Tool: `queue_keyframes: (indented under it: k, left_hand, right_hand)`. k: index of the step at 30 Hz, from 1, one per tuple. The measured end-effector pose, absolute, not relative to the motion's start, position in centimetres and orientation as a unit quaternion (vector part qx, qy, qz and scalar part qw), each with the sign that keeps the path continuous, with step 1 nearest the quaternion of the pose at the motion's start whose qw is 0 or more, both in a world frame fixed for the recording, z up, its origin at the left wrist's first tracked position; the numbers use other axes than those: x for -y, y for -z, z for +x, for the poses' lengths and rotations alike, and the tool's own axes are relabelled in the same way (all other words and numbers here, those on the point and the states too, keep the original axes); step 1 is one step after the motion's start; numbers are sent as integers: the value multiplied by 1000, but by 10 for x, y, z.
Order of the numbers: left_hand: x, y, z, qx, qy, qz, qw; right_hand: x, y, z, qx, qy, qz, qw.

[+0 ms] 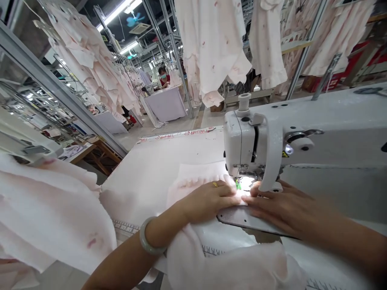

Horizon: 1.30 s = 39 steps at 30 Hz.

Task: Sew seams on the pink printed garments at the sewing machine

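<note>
A pale pink ruffled fabric piece point(196, 181) lies on the white sewing table under the presser foot point(238, 181) of a white industrial sewing machine point(244, 141). My left hand point(208, 201), with a ring and a pale bangle point(148, 237), presses the fabric flat just left of the foot. My right hand point(287, 209) comes from the right, its fingertips on the fabric edge beside the needle. It lies over a metal machine plate point(248, 220). The needle is mostly hidden behind my fingers. More pink-flecked fabric point(51, 209) is heaped at the left.
The machine arm point(332, 137) fills the right side. Pink-flecked white garments point(211, 44) hang overhead on metal racks. Farther back, a co-worker in a red top point(163, 76) sits at a white-covered table point(165, 104). A measuring tape strip runs along the sewing table's edge.
</note>
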<state>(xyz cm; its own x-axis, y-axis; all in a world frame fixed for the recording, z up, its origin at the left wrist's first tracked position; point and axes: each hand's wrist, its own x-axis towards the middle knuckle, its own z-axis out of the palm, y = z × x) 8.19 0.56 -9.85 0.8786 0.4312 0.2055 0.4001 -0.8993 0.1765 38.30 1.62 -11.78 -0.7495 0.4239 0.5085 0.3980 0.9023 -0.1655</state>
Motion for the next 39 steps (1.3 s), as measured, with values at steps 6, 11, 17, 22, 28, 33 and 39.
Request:
queue_keyframes:
  k: [6, 11, 17, 22, 28, 33, 39]
  left_hand:
    - [-5, 97, 84, -212, -98, 970, 63]
    - [-2, 96, 86, -228, -79, 969, 52]
    - [-9, 94, 89, -247, -81, 965, 22]
    - [-18, 92, 91, -278, -55, 959, 9]
    - [-19, 88, 96, -323, -33, 946, 16]
    - [-18, 86, 96, -330, -35, 943, 36]
    - [-21, 94, 92, -336, -63, 938, 61]
  right_hand:
    - [-14, 114, 383, 945, 1, -186, 271]
    - [-12, 117, 381, 943, 9, -202, 265]
    - [-16, 123, 383, 939, 10, -235, 251]
    - [-23, 120, 383, 938, -12, -244, 246]
    - [-27, 124, 384, 939, -19, -243, 242]
    - [-28, 126, 385, 940, 3, -238, 245]
    - [-24, 118, 384, 937, -1, -236, 257]
